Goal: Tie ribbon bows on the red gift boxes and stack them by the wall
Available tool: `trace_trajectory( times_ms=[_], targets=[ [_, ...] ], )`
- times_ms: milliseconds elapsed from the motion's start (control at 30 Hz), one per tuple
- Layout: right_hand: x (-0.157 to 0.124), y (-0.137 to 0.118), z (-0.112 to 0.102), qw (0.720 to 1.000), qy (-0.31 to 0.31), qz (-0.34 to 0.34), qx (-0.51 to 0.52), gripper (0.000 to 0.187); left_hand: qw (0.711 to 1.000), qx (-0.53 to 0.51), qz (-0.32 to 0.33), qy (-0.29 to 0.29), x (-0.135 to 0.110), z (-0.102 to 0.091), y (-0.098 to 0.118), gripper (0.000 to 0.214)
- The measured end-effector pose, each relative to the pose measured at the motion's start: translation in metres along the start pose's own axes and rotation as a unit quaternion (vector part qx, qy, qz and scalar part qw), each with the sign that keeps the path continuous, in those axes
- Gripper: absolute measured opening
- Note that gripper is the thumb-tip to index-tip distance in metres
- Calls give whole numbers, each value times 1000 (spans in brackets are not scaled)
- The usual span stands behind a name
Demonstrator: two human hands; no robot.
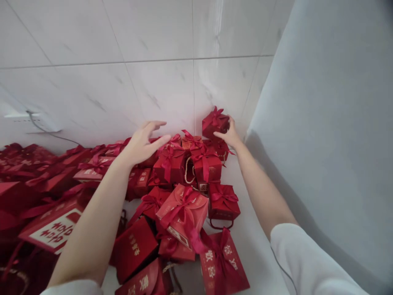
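At the far right end of the pile, my right hand [229, 134] grips a red gift box [211, 123] topped with a ribbon bow. That box rests against or close to the tiled wall, above another red box [220, 148]. My left hand [145, 142] hovers over the pile with its fingers apart and nothing in them. Just below and right of it stand ribboned boxes, among them a red box [172, 166] and one with a rope handle [206, 166] beside it. Nearer to me a lighter red box [184, 211] lies tilted on others.
Many more red boxes [92, 168] spread along the wall to the left. A white tiled wall [159, 90] stands behind, with a cable [58, 135] running from a socket. A pale panel [322, 123] rises on the right. Gold-lettered boxes [225, 262] lie in front.
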State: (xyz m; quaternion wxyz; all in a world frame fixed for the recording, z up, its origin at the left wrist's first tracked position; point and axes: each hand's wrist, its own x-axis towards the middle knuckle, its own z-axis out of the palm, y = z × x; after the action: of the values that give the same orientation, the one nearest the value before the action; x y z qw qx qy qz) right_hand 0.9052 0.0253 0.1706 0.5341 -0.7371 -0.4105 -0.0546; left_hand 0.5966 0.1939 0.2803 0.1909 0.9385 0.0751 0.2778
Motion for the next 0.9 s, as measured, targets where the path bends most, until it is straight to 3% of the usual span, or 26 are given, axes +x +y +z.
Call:
trace_trajectory(
  times_ms=[67,133,233,267,333,400,500,633,800,900],
  targets=[
    [-5,13,16,997,-76,14,25,90,999,-20,-5,-31,-26,2,-8,64],
    [-16,18,24,994,-104,23,32,78,998,-27,-2,-63,-48,8,-15,78],
    [-43,10,17,998,-57,23,34,71,995,-9,0,-101,-71,21,-24,97],
    [-56,4,10,999,-38,3,36,70,994,1,-1,-111,-76,26,-27,99],
    [-83,-10,-4,987,-45,-151,33,76,992,19,-8,-121,-81,36,-35,97],
    [-107,-24,-14,956,-121,-265,-27,88,993,29,-11,-116,-82,44,-43,89],
    [-125,-37,-18,927,-191,-306,-103,77,994,46,-16,-101,-76,53,-51,79],
    [-113,-43,-3,931,-170,-303,-109,54,993,83,-20,-85,-59,57,-57,75],
    [-103,-57,20,929,-160,-325,-75,48,991,121,-20,-58,-50,54,-60,72],
    [-109,-60,23,949,-133,-283,-44,48,984,149,-51,-84,-55,49,-54,72]
  ],
)
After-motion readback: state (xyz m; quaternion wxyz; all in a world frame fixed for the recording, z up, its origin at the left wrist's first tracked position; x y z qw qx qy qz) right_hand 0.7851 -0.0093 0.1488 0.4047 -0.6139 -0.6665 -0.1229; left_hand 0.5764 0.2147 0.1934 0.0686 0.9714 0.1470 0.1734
